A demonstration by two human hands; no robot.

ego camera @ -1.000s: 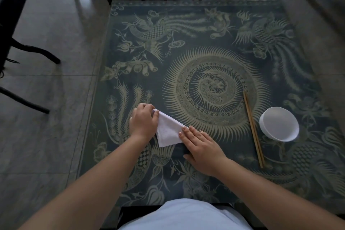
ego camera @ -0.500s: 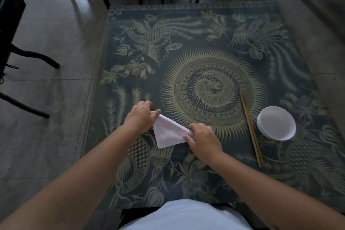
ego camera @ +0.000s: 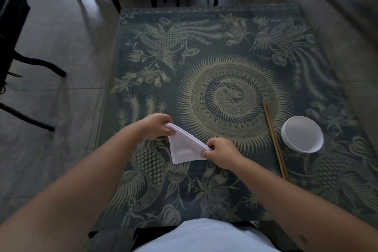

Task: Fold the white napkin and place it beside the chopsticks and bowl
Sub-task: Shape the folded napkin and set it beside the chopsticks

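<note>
- My left hand [ego camera: 155, 126] pinches the far-left corner of the white napkin [ego camera: 185, 145], fingers closed on the layered edge.
- My right hand [ego camera: 222, 155] pinches the right corner, thumb and fingertips shut on it. A second ago it lay flat, pressing the cloth down; half a second ago it had just curled onto the corner.
- Napkin is a folded triangle, stretched between both hands, point hanging toward me. Earlier it lay flat on the table; now it looks lifted, though I can't tell if the point still touches.
- It sits over the patterned dark tablecloth [ego camera: 214, 43], left of centre, well apart from the rest.
- Wooden chopsticks [ego camera: 275, 141] lie paired to the right, white bowl [ego camera: 302, 136] just beside them on their right. Neither has moved.
</note>
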